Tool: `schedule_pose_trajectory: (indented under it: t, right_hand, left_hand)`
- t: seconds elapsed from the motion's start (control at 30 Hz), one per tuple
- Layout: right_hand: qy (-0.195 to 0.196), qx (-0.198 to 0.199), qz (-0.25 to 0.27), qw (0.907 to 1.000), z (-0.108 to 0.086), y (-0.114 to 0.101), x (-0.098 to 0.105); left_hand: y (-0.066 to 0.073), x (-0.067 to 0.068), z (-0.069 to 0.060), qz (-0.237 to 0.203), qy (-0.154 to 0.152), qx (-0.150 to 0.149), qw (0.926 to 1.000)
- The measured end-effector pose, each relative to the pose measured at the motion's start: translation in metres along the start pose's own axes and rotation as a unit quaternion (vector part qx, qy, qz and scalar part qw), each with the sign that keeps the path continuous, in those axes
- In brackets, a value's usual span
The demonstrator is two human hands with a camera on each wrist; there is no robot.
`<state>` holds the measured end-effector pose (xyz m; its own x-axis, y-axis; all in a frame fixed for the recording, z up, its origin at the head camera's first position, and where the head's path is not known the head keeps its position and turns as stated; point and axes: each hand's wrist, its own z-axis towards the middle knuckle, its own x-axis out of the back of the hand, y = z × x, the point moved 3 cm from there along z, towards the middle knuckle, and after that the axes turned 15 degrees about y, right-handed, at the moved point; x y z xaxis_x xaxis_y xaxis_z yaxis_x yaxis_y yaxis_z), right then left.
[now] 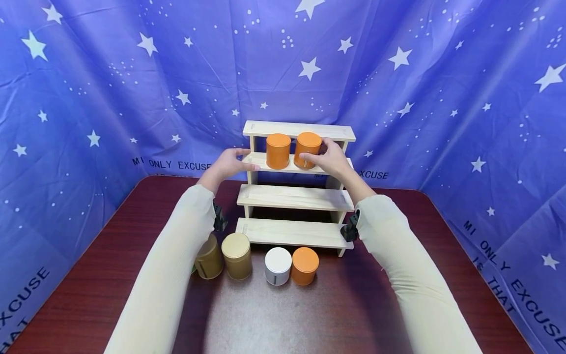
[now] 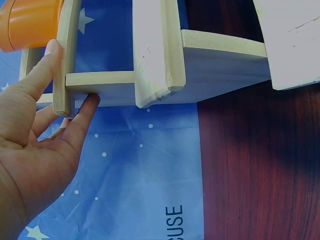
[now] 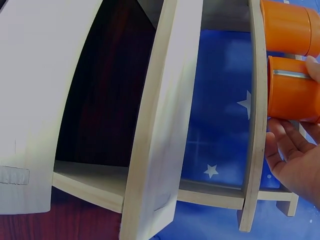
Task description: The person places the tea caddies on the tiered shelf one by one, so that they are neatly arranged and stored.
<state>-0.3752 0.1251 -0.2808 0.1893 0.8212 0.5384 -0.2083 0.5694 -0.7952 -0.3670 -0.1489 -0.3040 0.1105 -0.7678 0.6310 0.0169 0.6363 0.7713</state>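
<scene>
Hands at a stepped rack (image 1: 296, 193), both engaged. We see the right hand (image 1: 330, 160) pinching an orange can (image 1: 305, 147), thumb on its front and fingers at its right side; the left hand (image 1: 227, 164) grips the left end of the shelf (image 1: 263, 158), thumb at its front edge and a finger beneath. The can is at the second shelf from the top, just right of a second can (image 1: 278, 153) and narrowly apart from it; whether its base bears fully on the shelf we cannot tell. To set it well, we judge, we should let the left hand steady the rack, seat the base flat, align its front with the second can, and loosen the right hand outward so that neither can is nudged. Note the orientation: the can is upright, lid (image 1: 309, 138) uppermost, its long axis vertical and square to the shelf. Its pale strip (image 3: 291, 74) parallels that axis and faces the wearer, near the thumb.
</scene>
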Motion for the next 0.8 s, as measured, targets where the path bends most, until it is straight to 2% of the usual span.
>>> schedule_pose_trajectory:
  t: [0.27,0.8]
  right_hand:
    - [-0.007,-0.008,0.002,0.9999,-0.0022,-0.0012,-0.0014]
    - [-0.003,0.000,0.011,0.9999,-0.0012,0.0016,-0.0036]
  left_hand:
    - [0.0006,0.0004,0.0000,0.004,-0.002,0.002,1.0000]
    - [-0.0005,-0.0005,0.0006,-0.003,0.000,0.006,1.0000]
